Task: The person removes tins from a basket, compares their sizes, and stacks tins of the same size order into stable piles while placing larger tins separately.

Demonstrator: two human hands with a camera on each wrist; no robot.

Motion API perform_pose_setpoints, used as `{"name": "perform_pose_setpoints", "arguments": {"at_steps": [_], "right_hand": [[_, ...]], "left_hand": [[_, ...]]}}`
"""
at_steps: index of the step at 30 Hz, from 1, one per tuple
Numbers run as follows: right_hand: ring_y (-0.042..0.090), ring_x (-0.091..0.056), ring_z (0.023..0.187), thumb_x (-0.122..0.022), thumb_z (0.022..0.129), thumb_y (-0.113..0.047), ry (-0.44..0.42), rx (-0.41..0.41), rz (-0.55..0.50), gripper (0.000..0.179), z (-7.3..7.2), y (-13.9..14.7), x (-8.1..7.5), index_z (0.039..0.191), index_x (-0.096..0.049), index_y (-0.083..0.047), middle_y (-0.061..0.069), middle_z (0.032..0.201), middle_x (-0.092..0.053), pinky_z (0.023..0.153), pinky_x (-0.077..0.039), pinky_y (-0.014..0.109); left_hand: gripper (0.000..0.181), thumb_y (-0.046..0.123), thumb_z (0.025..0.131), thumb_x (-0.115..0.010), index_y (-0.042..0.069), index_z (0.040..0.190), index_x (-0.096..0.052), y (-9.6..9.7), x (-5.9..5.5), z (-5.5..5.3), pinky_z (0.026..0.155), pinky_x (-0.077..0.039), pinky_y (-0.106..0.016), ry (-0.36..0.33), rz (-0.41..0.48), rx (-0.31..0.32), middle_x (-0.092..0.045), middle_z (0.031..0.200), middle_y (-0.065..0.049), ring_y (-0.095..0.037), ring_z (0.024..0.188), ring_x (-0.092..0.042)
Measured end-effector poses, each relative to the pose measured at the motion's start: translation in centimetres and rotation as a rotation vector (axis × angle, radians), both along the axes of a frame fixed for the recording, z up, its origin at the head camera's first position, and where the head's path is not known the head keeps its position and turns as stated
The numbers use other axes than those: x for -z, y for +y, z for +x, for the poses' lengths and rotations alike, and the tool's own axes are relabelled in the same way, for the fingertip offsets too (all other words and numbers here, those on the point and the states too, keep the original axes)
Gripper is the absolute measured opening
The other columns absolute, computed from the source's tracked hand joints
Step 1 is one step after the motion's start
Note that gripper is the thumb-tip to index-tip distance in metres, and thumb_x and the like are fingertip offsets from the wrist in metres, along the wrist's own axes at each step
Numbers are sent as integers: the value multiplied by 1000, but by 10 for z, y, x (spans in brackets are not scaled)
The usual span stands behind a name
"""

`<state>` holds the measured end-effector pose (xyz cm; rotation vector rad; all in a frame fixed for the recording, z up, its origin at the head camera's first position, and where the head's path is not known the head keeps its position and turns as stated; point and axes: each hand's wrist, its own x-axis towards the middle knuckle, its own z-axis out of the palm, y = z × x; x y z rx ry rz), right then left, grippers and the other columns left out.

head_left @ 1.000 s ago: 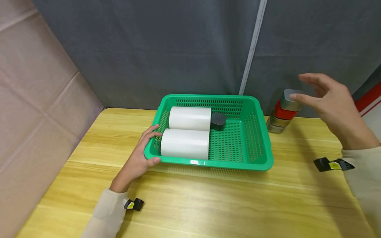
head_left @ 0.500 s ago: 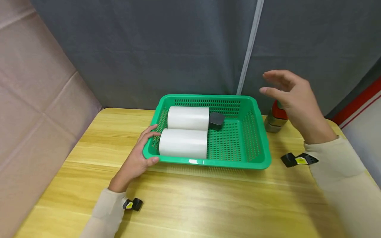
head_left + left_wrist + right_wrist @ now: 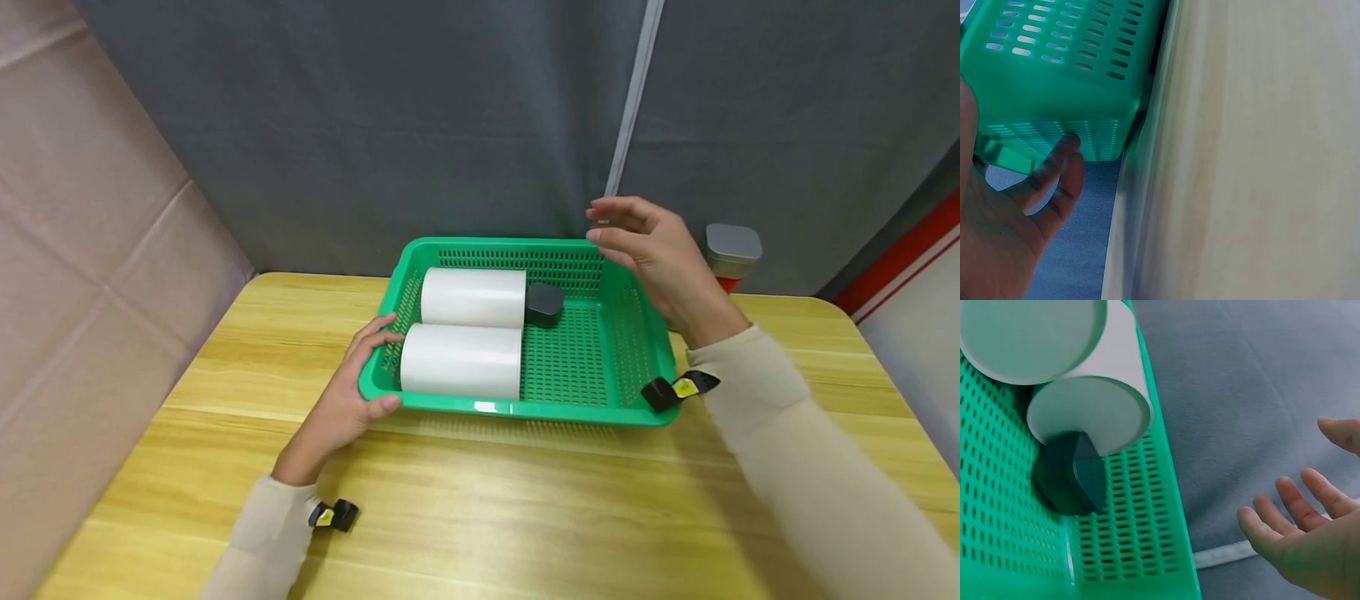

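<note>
A green plastic basket point(image 3: 555, 414) with slotted walls sits on the table. Its front left corner is gripped by my left hand point(image 3: 352, 400), thumb on the front rim and fingers along the left end. Inside, two white cylinders point(image 3: 465, 361) lie on their sides, one behind the other. Against the rear cylinder's right end is a small dark grey rounded block point(image 3: 543, 304). Over the basket's back right corner, my right hand point(image 3: 660, 258) hovers with fingers apart and slightly bent; the right wrist view shows nothing in it.
Behind my right hand stands a stack of small containers point(image 3: 732, 250), grey-topped with red below, its lower part mostly hidden. A grey curtain point(image 3: 420, 125) hangs along the table's back edge. Wooden tabletop point(image 3: 510, 508) extends in front of the basket. A pale padded wall point(image 3: 97, 275) is at left.
My right hand has moved left from beside the container stack to over the basket's back right corner. My left hand keeps its grip, and the basket's contents look the same.
</note>
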<state>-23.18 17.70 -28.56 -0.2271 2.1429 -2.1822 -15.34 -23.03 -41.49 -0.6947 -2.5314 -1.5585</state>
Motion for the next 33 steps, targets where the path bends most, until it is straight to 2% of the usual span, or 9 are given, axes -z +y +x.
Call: {"name": "perform_pose_setpoints", "arguments": {"at_steps": [6,11,19,23,28,33], "right_hand": [[25,-53,134,-69,101,-11,24,-2,22,50,-12,-19,11,148,-54,-5,6,142,-58,123,-39,42],[23,-56,129,-66,101,-6,28,8,12,46,-24,-33,22,145,-56,-2,12,144,-58,121,-39,46],[21,-56,128,-65,101,-5,-31,20,-5,45,-34,-44,35,145,-56,-1,8,136,-63,123,-38,48],[20,-57,128,-64,101,-4,-69,38,-5,44,-37,-48,40,144,-56,0,14,140,-61,122,-40,44],[22,-57,130,-65,100,-4,-121,52,27,42,-40,-53,46,141,-58,0,16,141,-60,122,-40,42],[23,-59,125,-66,100,-6,-167,45,111,41,-42,-56,52,140,-61,-4,15,141,-60,122,-39,43]], "left_hand": [[86,75,83,-74,20,145,-51,0,0,1,119,-19,-75,-3,-1,-6,-23,172,3,-37,162,-10],[86,73,83,-74,19,146,-51,0,0,2,119,-19,-75,-9,3,-5,-23,172,3,-37,162,-9],[85,73,84,-74,20,146,-51,2,0,0,119,-19,-75,-6,-4,-4,-22,172,4,-37,162,-10],[85,73,84,-74,21,146,-51,2,0,-1,120,-19,-74,-8,-6,-5,-22,172,3,-36,162,-11],[86,75,83,-73,20,146,-51,3,0,-1,120,-18,-75,-10,-9,-8,-22,172,3,-37,162,-10],[87,75,82,-73,20,145,-51,2,-1,-1,120,-18,-75,-10,-10,-15,-23,172,3,-37,162,-10]]}}
